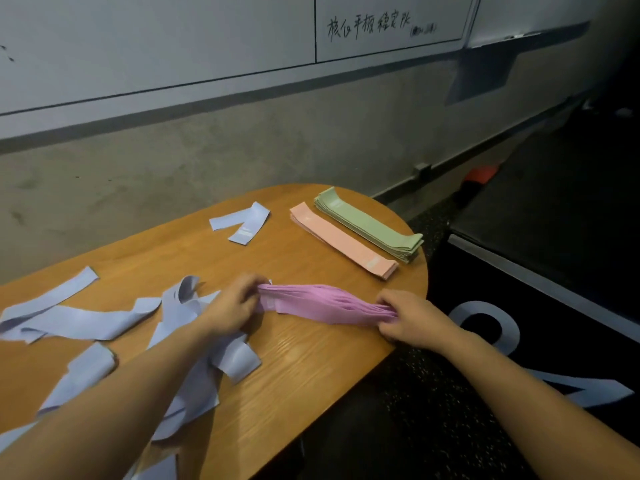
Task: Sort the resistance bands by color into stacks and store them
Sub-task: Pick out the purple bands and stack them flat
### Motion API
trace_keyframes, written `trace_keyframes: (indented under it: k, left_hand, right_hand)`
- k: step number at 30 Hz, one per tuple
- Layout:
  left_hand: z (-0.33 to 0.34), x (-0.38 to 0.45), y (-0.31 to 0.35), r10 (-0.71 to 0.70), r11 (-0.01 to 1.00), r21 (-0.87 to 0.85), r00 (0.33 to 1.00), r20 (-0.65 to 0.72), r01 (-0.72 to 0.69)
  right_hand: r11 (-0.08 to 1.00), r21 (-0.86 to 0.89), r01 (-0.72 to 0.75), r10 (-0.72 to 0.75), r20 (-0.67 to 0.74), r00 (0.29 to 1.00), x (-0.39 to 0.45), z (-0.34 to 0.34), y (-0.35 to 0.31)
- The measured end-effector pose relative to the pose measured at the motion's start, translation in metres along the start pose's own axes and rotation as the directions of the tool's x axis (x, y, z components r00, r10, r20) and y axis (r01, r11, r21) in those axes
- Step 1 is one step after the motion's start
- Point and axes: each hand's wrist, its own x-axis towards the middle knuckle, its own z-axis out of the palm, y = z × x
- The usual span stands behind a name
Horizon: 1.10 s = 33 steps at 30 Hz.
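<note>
A bundle of purple-pink resistance bands (322, 304) stretches between my two hands just above the wooden table (304, 368). My left hand (230, 308) grips its left end and my right hand (412, 318) grips its right end. A neat stack of green bands (370, 225) lies at the table's far right. A stack of peach-pink bands (341, 240) lies beside the green stack. Several pale lavender bands (83, 320) lie loose and tangled across the left half. One more lavender band (242, 221) is folded at the far middle.
The table's rounded right edge (420, 289) drops off to a dark floor with white markings (485, 327). A concrete wall with a whiteboard (207, 46) rises behind the table. A dark platform (554, 216) stands to the right.
</note>
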Motion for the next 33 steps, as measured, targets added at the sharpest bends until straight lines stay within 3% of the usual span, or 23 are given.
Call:
trace_keyframes:
  k: [4,11,14,20,26,33]
  left_hand:
    - [0.002,-0.005,-0.003,0.017,0.999,0.045,1.000,0.022,-0.018]
    - [-0.003,-0.008,-0.002,0.079,0.997,-0.015,0.996,-0.047,-0.079]
    - [-0.006,-0.016,0.000,0.019,0.997,-0.070,0.997,-0.079,-0.025]
    - [-0.008,-0.014,0.003,-0.079,0.982,-0.172,0.997,0.010,0.079]
    - [-0.015,-0.011,0.007,-0.274,0.873,-0.398,0.958,0.077,0.282]
    - [-0.032,0.013,0.016,-0.380,0.794,-0.519,0.925,-0.018,0.316]
  right_hand:
    - [0.957,0.287,-0.049,0.052,-0.002,0.999,-0.006,0.000,0.014]
    - [0.923,0.385,-0.022,0.048,-0.059,0.997,-0.011,0.003,0.028]
    - [0.910,0.415,-0.014,0.065,-0.108,0.992,-0.014,0.005,0.033]
    - [0.886,0.463,-0.039,0.094,-0.095,0.991,-0.018,0.009,0.040]
    - [0.871,0.485,-0.081,0.163,-0.131,0.978,-0.018,0.011,0.041]
    - [0.818,0.568,-0.094,0.250,-0.202,0.947,-0.012,0.011,0.019]
